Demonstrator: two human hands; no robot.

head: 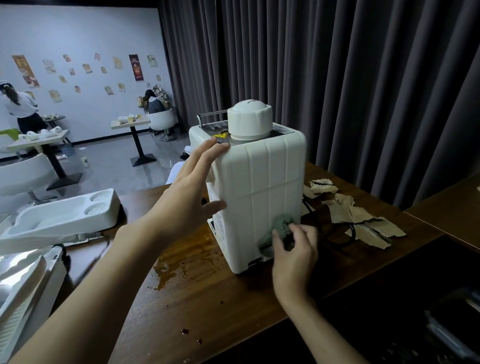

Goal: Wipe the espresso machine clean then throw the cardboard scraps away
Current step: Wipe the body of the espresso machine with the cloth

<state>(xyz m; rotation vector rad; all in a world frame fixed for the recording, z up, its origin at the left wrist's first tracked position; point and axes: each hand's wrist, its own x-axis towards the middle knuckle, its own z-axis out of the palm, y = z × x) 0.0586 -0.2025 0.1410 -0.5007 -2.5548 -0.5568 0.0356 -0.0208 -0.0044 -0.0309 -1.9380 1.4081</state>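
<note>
A white espresso machine (pixel 256 182) with a round white cap stands on the dark wooden counter (pixel 224 298), its ribbed back facing me. My left hand (pixel 191 191) lies flat against its left side, fingers straight, fingertips at the top edge. My right hand (pixel 295 254) grips a grey-green cloth (pixel 279 228) and presses it on the machine's lower back panel. Torn cardboard scraps (pixel 360 214) lie on the counter to the right of the machine.
Brown liquid (pixel 187 259) is spilled on the counter left of the machine, with drops nearer me. A white moulded tray (pixel 69 216) and a steel appliance (pixel 23 288) sit at left. A black cable (pixel 337 237) loops behind the machine. Dark curtains hang behind; a dark bin (pixel 451 330) at lower right.
</note>
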